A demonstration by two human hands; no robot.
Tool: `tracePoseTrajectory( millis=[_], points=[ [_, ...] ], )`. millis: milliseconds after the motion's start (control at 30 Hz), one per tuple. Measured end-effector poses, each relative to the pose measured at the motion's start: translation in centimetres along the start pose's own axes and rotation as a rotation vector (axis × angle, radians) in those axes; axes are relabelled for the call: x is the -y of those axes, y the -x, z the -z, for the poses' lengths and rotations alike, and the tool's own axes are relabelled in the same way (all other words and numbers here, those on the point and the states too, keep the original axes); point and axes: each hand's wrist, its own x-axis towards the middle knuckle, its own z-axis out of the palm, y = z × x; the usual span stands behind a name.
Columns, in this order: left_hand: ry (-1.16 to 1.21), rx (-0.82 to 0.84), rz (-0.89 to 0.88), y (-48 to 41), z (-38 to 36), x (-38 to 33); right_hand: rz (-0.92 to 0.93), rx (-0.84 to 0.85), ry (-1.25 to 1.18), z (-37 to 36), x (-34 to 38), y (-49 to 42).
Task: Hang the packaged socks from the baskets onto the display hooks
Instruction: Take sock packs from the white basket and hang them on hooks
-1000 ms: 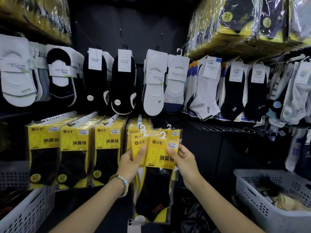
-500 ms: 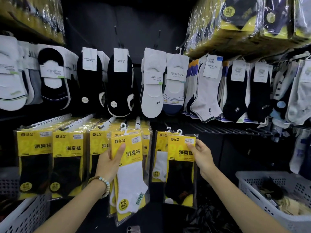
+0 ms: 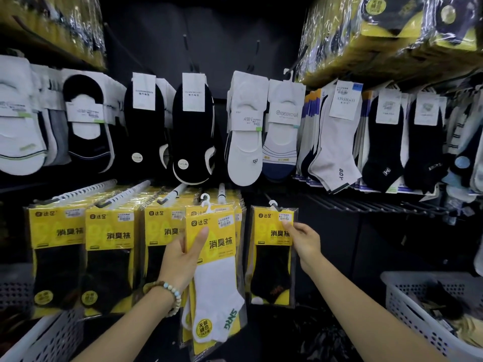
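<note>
My left hand [image 3: 187, 259] grips a small stack of yellow sock packs; the front one shows white socks [image 3: 217, 278] and has a white plastic hanger at its top. My right hand [image 3: 303, 240] pinches the right edge of a yellow pack of black socks [image 3: 271, 254], whose white hanger sits up by a display hook [image 3: 269, 198] in the lower row. Whether the hanger is on the hook I cannot tell. To the left, rows of yellow packs [image 3: 109, 246] hang from white-tipped hooks [image 3: 136, 189].
A white perforated basket [image 3: 407, 304] with a few packs stands at the lower right; another basket [image 3: 49, 335] is at the lower left. Loose socks on cards hang in the upper row, bagged stock lies on shelves above, and empty black hooks [image 3: 366, 203] stick out at the right.
My right hand has carried the black-sock pack off the stack to the right and up toward the hook. My left hand has drawn the remaining stack slightly left, showing the white-sock pack.
</note>
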Motion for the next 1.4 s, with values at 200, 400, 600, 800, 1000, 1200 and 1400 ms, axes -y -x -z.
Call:
tracePoseTrajectory(
  millis=[200, 400, 600, 800, 1000, 1200, 1400],
  points=[
    [0.001, 0.02, 0.037, 0.4, -0.1, 0.1, -0.016, -0.146, 0.051, 1.0, -0.5, 1.6],
    [0.084, 0.104, 0.112, 2.2, -1.5, -1.1, 0.056, 0.263, 0.034, 0.1, 2.0, 7.7],
    [0.175, 0.126, 0.219, 3.8, -3.4, -2.3, 0.111, 0.33, 0.073, -0.5, 3.0, 11.5],
    [0.192, 0.183, 0.235, 4.5, -3.7, -3.0, 0.062, 0.348, -0.022, 1.1, 2.9, 11.8],
    [0.239, 0.178, 0.227, 4.0, -3.5, -2.6, 0.05, 0.327, -0.079, 2.2, 2.9, 11.6],
    [0.224, 0.196, 0.192, 3.5, -3.3, -2.1, 0.152, 0.372, 0.023, 2.6, 5.3, 10.4],
    [0.255, 0.219, 0.17, 3.4, -3.1, -2.0, 0.236, 0.497, 0.193, 2.2, 8.1, 9.5]
  ],
)
